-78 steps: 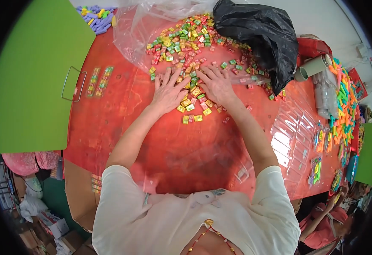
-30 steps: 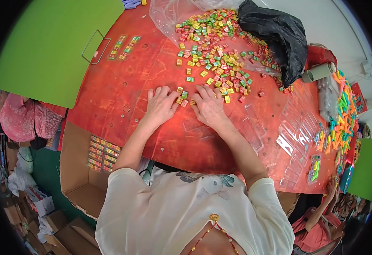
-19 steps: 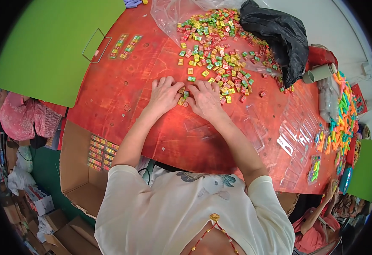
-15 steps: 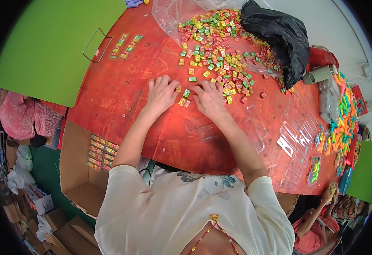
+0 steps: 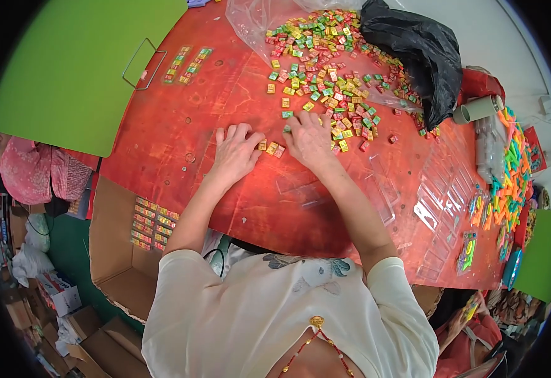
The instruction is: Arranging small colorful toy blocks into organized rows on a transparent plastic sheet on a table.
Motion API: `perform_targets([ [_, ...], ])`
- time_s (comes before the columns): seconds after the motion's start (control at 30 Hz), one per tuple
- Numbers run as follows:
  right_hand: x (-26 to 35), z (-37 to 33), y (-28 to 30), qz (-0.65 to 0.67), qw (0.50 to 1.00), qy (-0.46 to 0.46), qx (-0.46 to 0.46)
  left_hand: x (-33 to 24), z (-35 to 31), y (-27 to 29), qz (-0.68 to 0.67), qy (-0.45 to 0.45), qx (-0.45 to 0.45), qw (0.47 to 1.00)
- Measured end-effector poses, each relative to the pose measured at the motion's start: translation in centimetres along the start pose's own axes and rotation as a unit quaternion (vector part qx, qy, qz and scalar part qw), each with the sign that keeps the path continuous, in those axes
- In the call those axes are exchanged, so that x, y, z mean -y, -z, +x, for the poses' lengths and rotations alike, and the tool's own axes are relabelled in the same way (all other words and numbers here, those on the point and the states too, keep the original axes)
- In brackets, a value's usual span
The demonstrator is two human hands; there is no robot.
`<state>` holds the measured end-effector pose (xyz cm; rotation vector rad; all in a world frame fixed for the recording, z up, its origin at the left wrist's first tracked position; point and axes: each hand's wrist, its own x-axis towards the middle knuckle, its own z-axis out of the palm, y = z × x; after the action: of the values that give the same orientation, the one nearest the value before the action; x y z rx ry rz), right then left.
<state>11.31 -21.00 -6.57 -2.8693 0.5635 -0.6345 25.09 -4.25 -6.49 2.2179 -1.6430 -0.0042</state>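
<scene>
Left hand (image 5: 234, 153): your fingers are bent and slightly parted, palm down. A small yellow block (image 5: 262, 145) sits at the tips of thumb and forefinger; cannot tell whether it is pinched or only touched.

Right hand (image 5: 311, 142): fingers bent down, close together, tips low to the table. A green block (image 5: 287, 128) shows at their edge, partly covered; grip on it cannot be told. The low wrists probably let your fingertips work flat against the wood.

Between your hands: a yellow block (image 5: 271, 148) and a pink block (image 5: 279, 151), side by side and tilted alike. Both hands can reach that gap, which likely explains the spot.

Beyond your right fingers: a loose heap of blocks (image 5: 345, 101), red, yellow and green, spread toward you from a clear plastic bag (image 5: 243, 22). A black bag (image 5: 414, 53) lies against its right side. The spread presumably keeps single blocks easy to pick out.

Up to your left: two filled strips (image 5: 176, 65) (image 5: 196, 65) lie parallel on the red table (image 5: 156, 138), apart from the heap, perhaps to avoid mixing.

Lower left: more strips (image 5: 153, 223) stand in rows inside a cardboard box (image 5: 113, 261); the ordered rows probably save room.
</scene>
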Motion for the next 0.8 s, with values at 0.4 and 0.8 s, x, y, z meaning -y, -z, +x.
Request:
perform_targets([
  [0.4,-0.1,-2.7,1.3,-0.035,0.998,0.051,-0.022,0.3,-2.7,0.5,-0.034,0.02,-0.017,0.999],
  [0.8,3.6,-1.3,0.1,0.057,0.995,0.084,0.006,1.4,-4.0,1.7,-0.063,0.056,-0.073,0.994],
])
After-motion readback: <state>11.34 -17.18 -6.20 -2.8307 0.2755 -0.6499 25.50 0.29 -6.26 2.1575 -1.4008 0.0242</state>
